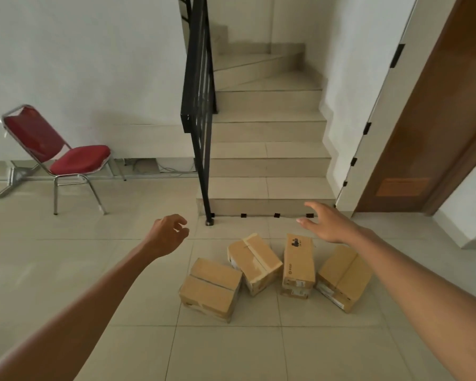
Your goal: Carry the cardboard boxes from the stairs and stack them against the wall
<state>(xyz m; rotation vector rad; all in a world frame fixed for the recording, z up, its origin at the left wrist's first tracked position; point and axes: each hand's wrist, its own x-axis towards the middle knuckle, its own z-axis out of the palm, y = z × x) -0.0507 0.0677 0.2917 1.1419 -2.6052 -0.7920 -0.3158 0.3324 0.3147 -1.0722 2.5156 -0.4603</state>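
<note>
Several brown cardboard boxes lie on the tiled floor just before the bottom stair point(267, 206). The leftmost box point(210, 288) is nearest me, a taped box point(254, 262) sits beside it, a narrow box with a black print point(298, 264) stands to its right, and another box point(342, 277) lies at the far right. My left hand point(168, 233) hangs in the air left of the boxes, fingers loosely curled, holding nothing. Above the right-hand boxes, my right hand point(327, 224) is stretched out with fingers spread, touching nothing.
A black metal railing point(199, 111) runs down the left side of the stairs to a post at the floor. A red chair point(58, 158) stands against the white wall point(94, 64) at left. A brown door point(434, 127) stands at right.
</note>
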